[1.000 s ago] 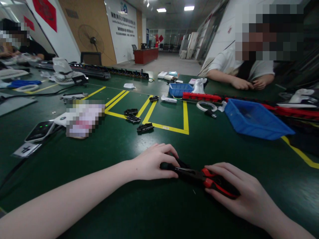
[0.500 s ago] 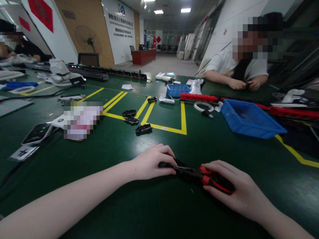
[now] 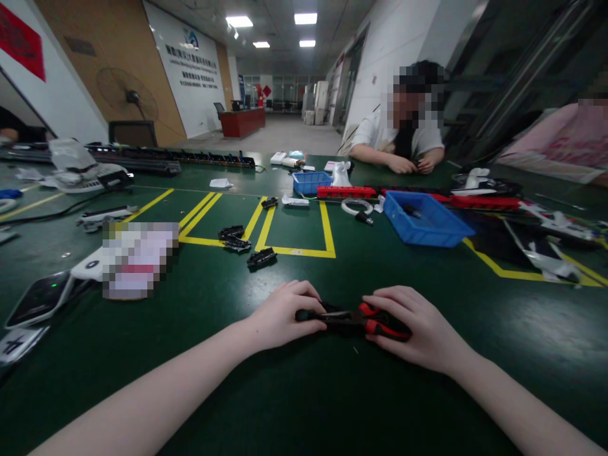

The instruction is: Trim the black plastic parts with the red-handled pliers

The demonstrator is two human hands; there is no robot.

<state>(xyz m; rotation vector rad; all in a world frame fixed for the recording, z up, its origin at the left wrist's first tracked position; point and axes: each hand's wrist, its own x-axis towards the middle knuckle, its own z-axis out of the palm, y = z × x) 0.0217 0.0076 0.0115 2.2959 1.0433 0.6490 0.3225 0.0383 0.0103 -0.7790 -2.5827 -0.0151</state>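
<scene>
Pliers point(image 3: 355, 318) between left hand point(image 3: 289, 315) and right hand point(image 3: 414, 327)

We see the pliers low over the green table point(image 3: 285, 405), just left of the right hand, which wraps around the red handles point(image 3: 380, 328). The nose point(image 3: 336, 316) points left and reaches the black part point(image 3: 308, 315) that the left hand pinches; whether it bites, we cannot tell. Farther off, black pieces point(image 3: 261, 258) lie near yellow tape point(image 3: 329, 231), whose white label point(image 3: 297, 252) is too small for us to read. At far left, we read a "4" on a card point(image 3: 21, 345). The wall sign point(image 3: 190, 69) bears Chinese characters, partly blurred.
</scene>
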